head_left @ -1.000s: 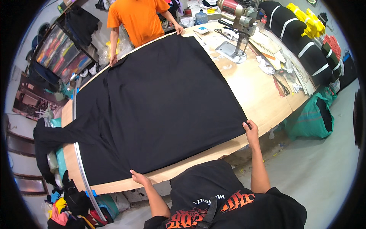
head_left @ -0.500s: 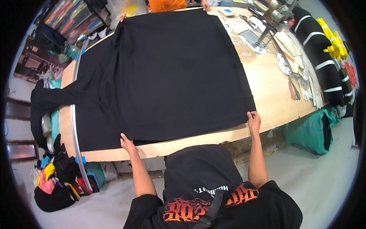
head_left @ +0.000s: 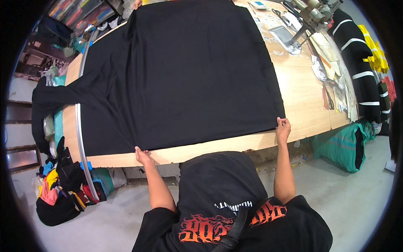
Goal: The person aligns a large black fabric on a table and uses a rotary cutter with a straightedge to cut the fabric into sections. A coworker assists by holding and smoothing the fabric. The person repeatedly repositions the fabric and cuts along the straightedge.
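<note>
A wide sheet of black fabric [head_left: 201, 80] lies spread over the wooden table [head_left: 302, 101], smooth on the right and wrinkled on the left, where it bunches and hangs past the table's end. My left hand [head_left: 142, 155] pinches its near edge left of centre. At the near right corner, my right hand [head_left: 283, 127] grips the fabric between thumb and fingers. Across the table, another person's hand [head_left: 137, 3] touches the far left part of the cloth; the rest of that person is out of the picture.
A metal rail [head_left: 79, 130] crosses the table's left end. Toward the far right stands an upright cutting machine [head_left: 300, 33] on a flat base, with scissors [head_left: 329, 101] and scraps nearby. Black fabric rolls [head_left: 357, 71] and a green sack [head_left: 338, 147] sit right; colourful cloths [head_left: 52, 189] are heaped left.
My right hand has shifted slightly right, drawing the fabric's near corner with it. My left hand still holds the near edge, which looks straighter. The whole view has tilted a little downward.
</note>
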Available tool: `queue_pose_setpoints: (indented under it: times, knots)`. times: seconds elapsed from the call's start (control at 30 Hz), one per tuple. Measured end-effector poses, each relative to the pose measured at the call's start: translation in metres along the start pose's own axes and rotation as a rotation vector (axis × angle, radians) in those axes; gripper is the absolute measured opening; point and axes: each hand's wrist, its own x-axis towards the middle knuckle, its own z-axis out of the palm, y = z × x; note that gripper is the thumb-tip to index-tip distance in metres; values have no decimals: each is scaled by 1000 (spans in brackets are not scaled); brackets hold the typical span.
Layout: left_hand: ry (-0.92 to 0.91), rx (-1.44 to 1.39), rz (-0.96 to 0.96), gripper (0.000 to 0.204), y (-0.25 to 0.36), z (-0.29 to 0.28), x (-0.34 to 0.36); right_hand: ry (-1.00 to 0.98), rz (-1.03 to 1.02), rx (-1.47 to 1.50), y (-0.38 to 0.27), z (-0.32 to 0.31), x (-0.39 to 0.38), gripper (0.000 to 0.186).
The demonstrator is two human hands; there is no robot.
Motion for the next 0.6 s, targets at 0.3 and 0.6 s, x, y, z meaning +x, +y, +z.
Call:
queue_pose_setpoints:
  times: [0.3, 0.6]
  knots:
    - [-40, 138, 128, 37, -6, -4, 10, -22, -4, -145, 20, 6, 5, 23]
    - [38, 255, 211, 44, -7, -2, 3, 39, -19, -360, 15, 9, -1, 21]
